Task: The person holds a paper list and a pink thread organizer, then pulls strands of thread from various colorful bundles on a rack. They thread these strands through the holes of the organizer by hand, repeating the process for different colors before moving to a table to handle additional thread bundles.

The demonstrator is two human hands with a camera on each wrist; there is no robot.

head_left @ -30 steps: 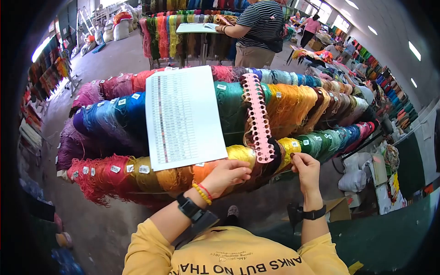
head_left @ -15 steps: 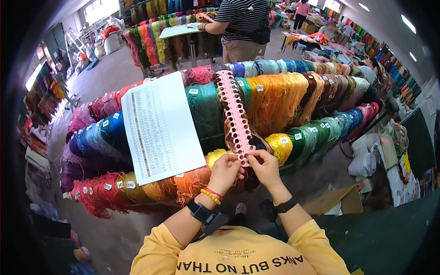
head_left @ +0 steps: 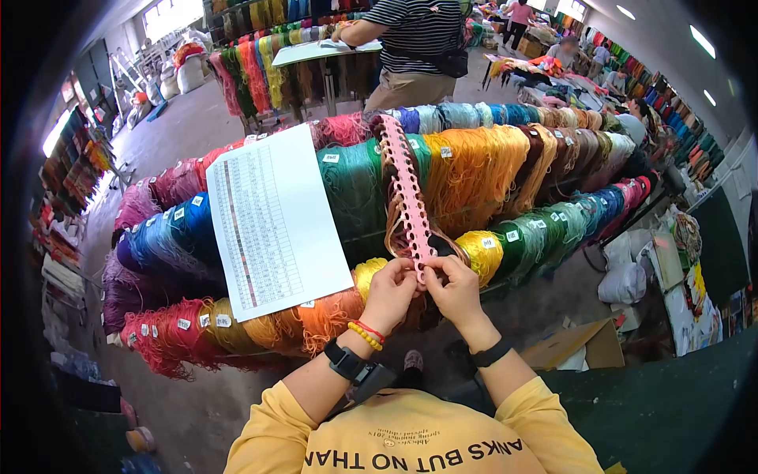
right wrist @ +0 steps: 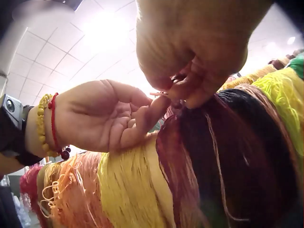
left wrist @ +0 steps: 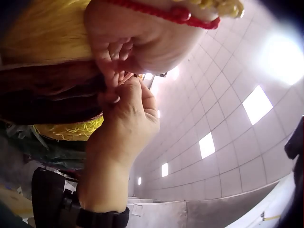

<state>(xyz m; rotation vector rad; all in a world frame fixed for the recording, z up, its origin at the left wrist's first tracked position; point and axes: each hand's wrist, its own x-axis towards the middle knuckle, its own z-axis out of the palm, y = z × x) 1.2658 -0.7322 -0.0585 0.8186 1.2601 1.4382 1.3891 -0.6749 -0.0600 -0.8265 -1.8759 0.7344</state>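
A long pink thread card (head_left: 407, 193) with punched holes lies across the racked skeins, strands looped through holes along its edges. At its near end, my left hand (head_left: 391, 294) pinches the card between thumb and fingers. Opposite, the thumb and forefinger of my right hand (head_left: 455, 292) pinch thread at the end holes, the strand mostly hidden by the fingertips. The fingertips of both hands meet in the right wrist view, above dark brown and maroon skeins (right wrist: 223, 156). A printed colour chart sheet (head_left: 308, 229) rests on the skeins to the left of the card.
Rows of labelled skeins in many colours hang on a rack (head_left: 470, 166) before me. Behind it, a person in a striped shirt (head_left: 418, 39) stands at a white board (head_left: 316, 52). An open cardboard box (head_left: 584, 344) and white bags (head_left: 624, 280) are low at the right.
My right hand has moved left from beside the yellow skein to the card's near end, and my left hand has come right to meet it. The card has since tilted slightly.
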